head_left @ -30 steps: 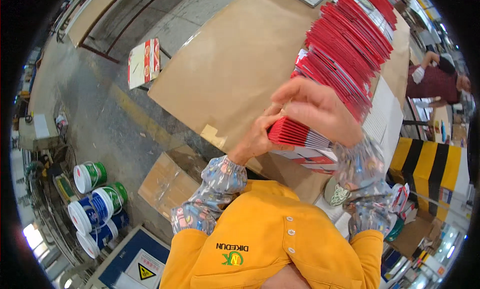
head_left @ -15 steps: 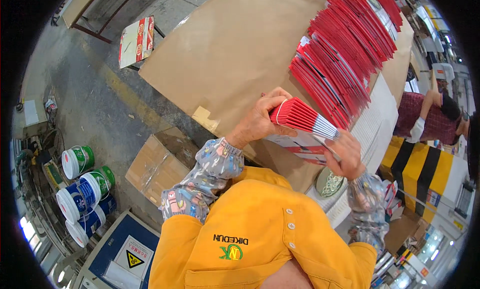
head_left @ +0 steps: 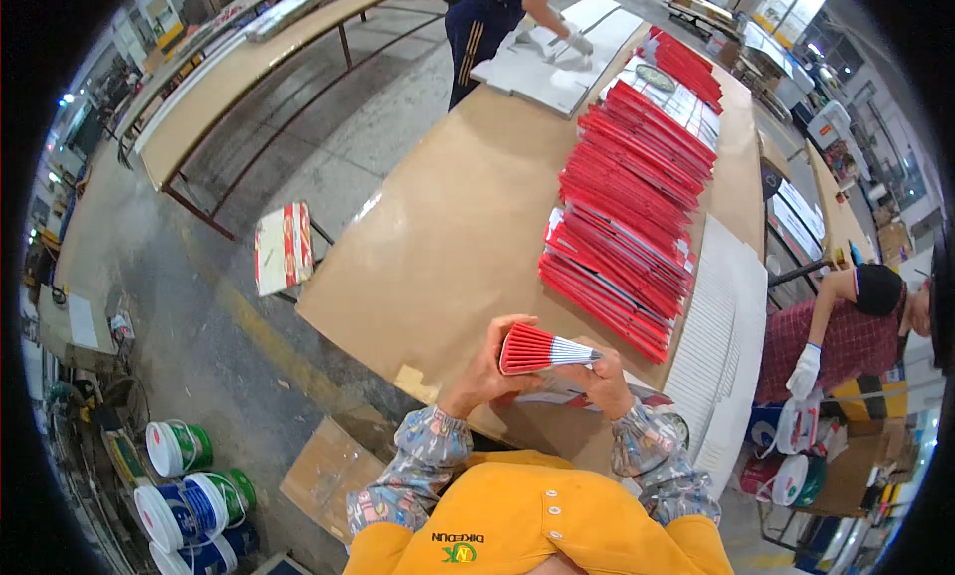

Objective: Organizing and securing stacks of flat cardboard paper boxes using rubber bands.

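left hand gripping fanned stack of red cards from left, fingers curling over top | right hand pinching it underneath | stack hovering above near edge of brown tabletop

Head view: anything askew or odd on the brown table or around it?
Little stands out. Both hands, left hand and right hand, hold a fanned red stack. The red booklets overlap in a tidy row on the table. One red-and-white carton sits tilted beside it.
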